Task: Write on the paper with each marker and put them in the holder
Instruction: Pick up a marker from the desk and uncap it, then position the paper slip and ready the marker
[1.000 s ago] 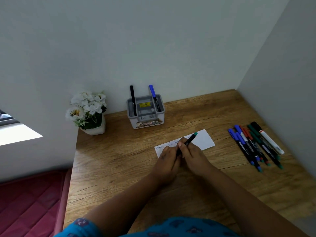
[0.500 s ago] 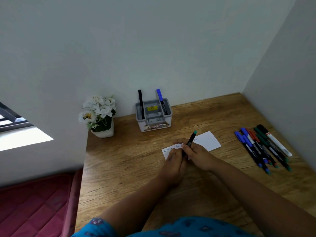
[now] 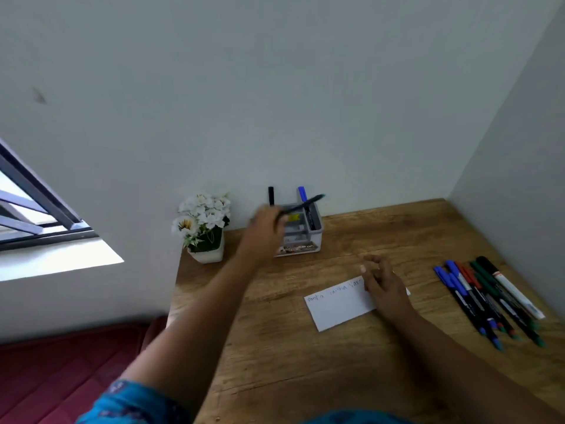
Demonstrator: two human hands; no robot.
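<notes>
A: Where does everything sit?

B: On the wooden desk (image 3: 351,377). The grey holder (image 3: 316,237) stands at the back against the wall, with a black marker (image 3: 271,195) and a blue marker (image 3: 302,194) upright in it. The paper (image 3: 339,307) lies nearer, some writing along its top edge.

A: And the hands?

B: The left hand (image 3: 264,231) grips a green-tipped marker (image 3: 301,205), blurred, tilted over the holder's top. The right hand (image 3: 383,281) hovers above the paper's right end, fingers loosely spread, holding nothing.

A: How should the drop go?

B: I'd tip the marker upright and aim for a free compartment, clear of the two standing. The spare markers (image 3: 489,298) wait at the right.
</notes>
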